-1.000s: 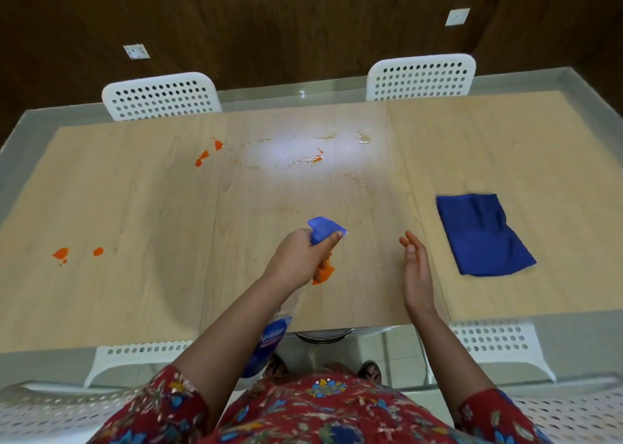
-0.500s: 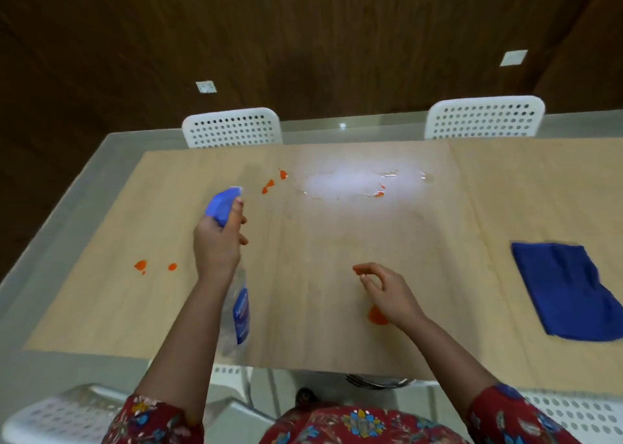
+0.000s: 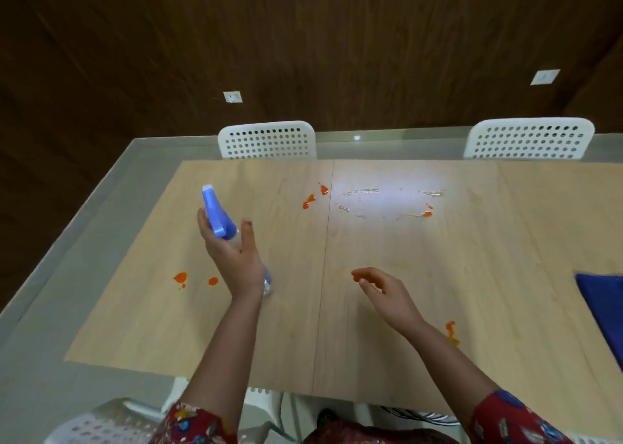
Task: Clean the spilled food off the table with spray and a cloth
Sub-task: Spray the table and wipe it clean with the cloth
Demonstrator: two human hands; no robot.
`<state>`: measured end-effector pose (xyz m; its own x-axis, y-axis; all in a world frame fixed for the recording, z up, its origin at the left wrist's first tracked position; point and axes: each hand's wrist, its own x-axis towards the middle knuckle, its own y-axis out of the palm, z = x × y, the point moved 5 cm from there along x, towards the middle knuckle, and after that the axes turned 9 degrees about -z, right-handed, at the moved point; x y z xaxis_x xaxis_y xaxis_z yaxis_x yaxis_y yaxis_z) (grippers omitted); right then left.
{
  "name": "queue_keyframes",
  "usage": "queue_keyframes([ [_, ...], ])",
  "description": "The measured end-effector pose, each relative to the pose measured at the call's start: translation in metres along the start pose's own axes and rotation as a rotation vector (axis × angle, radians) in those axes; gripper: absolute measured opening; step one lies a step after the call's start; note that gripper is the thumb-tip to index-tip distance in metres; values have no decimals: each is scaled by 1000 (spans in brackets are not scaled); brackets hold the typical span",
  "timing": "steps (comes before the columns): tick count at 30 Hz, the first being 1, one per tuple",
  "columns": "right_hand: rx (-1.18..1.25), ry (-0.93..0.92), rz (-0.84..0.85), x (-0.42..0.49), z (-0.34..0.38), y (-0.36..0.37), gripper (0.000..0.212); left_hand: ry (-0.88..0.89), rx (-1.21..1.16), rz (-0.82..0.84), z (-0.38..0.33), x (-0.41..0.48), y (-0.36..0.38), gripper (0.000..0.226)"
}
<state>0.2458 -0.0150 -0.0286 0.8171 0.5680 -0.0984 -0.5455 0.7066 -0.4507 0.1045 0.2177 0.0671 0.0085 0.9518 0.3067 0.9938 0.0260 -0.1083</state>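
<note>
The spray bottle, clear with a blue head, stands on the left half of the wooden table, its base touching the top. My left hand sits behind it with thumb and fingers spread wide on either side, not gripping. My right hand hovers over the table's middle, fingers loosely apart and holding nothing. Orange food spots lie at the left, further back and near my right forearm. A wet sprayed patch glistens at the back. The blue cloth lies at the right edge, partly cut off.
Two white perforated chairs stand at the far side, and another white chair is by my left side. A glass border surrounds the wooden top. A dark wood-panelled wall rises behind.
My left hand carried the bottle to the left, brought its base to the table and spread its fingers off it. My right hand stayed over the middle; the view swung left.
</note>
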Motion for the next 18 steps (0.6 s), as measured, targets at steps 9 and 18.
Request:
queue_keyframes([
  [9, 50, 52, -92, -10, -25, -45, 21, 83, 156, 225, 23, -137, 31, 66],
  [18, -77, 171, -362, -36, -100, -182, 24, 145, 265, 1085, 24, -223, 155, 29],
])
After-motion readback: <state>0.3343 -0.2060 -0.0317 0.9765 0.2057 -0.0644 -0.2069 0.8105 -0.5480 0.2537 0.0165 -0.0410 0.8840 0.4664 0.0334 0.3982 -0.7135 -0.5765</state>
